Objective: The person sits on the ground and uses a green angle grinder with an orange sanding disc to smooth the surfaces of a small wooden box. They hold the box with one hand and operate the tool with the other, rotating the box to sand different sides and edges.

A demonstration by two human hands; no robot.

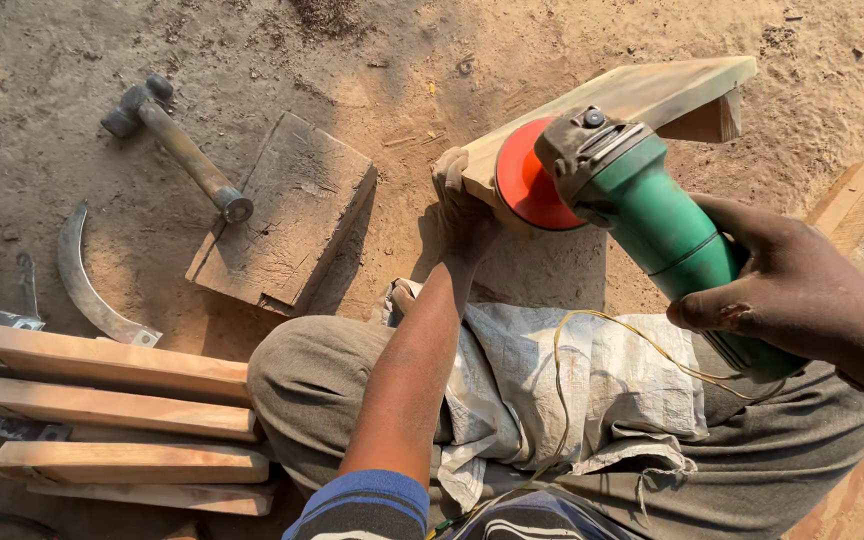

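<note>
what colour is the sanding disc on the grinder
Red-orange, on the sanding disc of the green grinder; seen in the head view.

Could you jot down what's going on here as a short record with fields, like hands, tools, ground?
Left hand: grips the near end of a wooden board
Right hand: wrapped around a green angle grinder
Grinder disc: red, against the board's edge
Lap: pale cloth, thin cord across it
Ground: hammer leaning on a wooden block, curved blade, stacked wooden slats
</note>
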